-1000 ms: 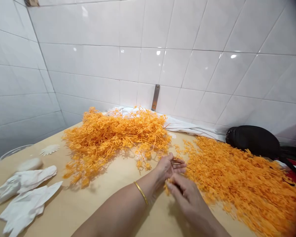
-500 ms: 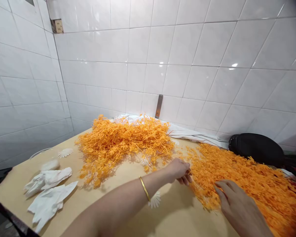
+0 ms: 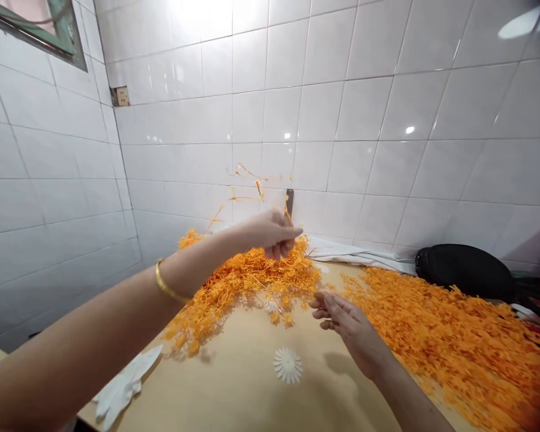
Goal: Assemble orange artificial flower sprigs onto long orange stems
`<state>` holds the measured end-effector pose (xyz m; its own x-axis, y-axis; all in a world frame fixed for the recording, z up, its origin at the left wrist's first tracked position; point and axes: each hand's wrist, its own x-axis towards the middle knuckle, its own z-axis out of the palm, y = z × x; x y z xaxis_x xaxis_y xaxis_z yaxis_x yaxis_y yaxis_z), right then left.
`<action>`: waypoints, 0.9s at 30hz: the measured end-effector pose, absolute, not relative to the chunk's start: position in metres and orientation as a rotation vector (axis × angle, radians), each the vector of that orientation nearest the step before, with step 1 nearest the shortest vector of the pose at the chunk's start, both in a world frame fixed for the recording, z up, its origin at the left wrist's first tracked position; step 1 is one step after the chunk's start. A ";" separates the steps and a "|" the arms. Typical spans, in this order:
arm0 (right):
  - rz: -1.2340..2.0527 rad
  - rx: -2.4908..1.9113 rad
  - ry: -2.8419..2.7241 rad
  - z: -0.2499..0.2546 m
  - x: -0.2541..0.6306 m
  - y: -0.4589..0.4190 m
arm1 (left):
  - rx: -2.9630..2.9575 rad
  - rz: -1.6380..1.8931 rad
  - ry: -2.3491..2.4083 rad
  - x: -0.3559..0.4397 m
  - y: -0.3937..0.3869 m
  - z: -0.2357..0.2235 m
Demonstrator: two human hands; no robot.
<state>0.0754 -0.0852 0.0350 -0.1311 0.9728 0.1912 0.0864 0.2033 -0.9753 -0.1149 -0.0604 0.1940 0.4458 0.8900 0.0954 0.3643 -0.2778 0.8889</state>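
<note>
Orange sprigs [image 3: 247, 277] lie in two heaps, the left hand [image 3: 270, 234] gripping a few, the right hand [image 3: 346, 318] open.

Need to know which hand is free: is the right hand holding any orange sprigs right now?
No, the right hand is open, its fingers spread with nothing between them, above the tabletop and beside the orange sprigs.

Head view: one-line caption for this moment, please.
Left hand lifts orange sprigs over the pile; right hand open beside it.
</note>
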 end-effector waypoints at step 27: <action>1.335 -1.103 -1.258 0.003 0.068 -0.182 | 2.889 -0.246 0.850 -0.057 -0.169 0.012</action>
